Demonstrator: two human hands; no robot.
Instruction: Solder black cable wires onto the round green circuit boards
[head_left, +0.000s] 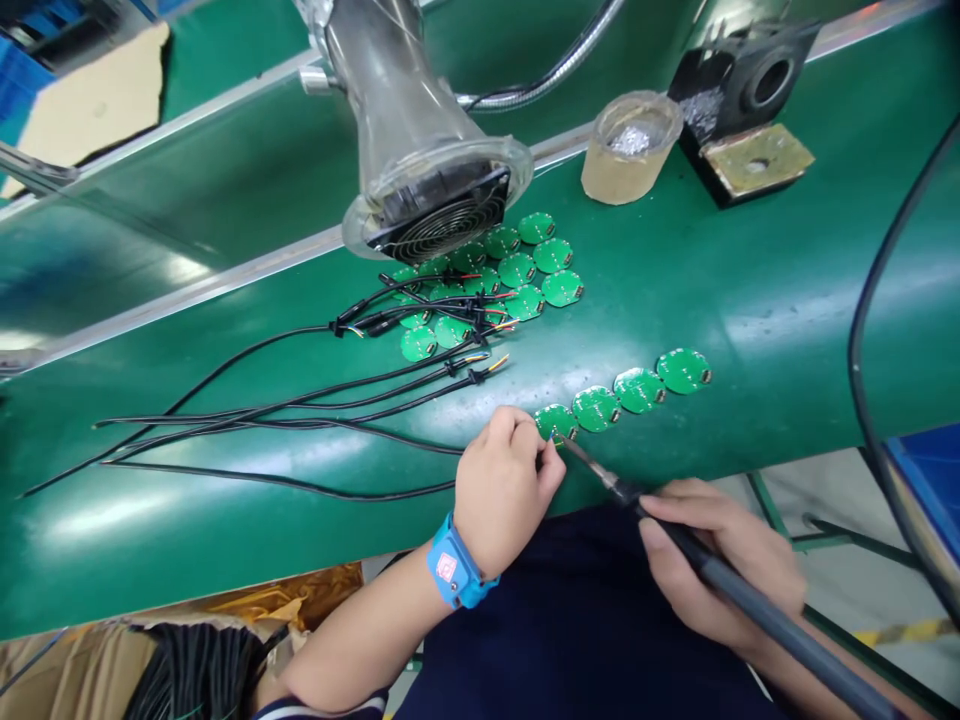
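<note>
My left hand (506,470) is closed at the near end of a row of green circuit boards, its fingers pinching the end of a black cable (375,496). Thin coloured wire shows at the fingertips, over the nearest board (553,418). My right hand (720,560) grips a soldering iron (709,572) by its dark handle. The iron's tip meets the edge of that same board, beside my left fingertips; whether it touches wire or solder is too small to tell. More boards (639,390) continue the row up and to the right.
Several black cables (300,408) with bared coloured ends lie left, partly over a group of green boards (517,268). Above them hangs a fume extractor (439,215). A round tub (626,175) and an iron stand (750,80) with a sponge (757,160) stand behind. A cord (862,400) hangs right.
</note>
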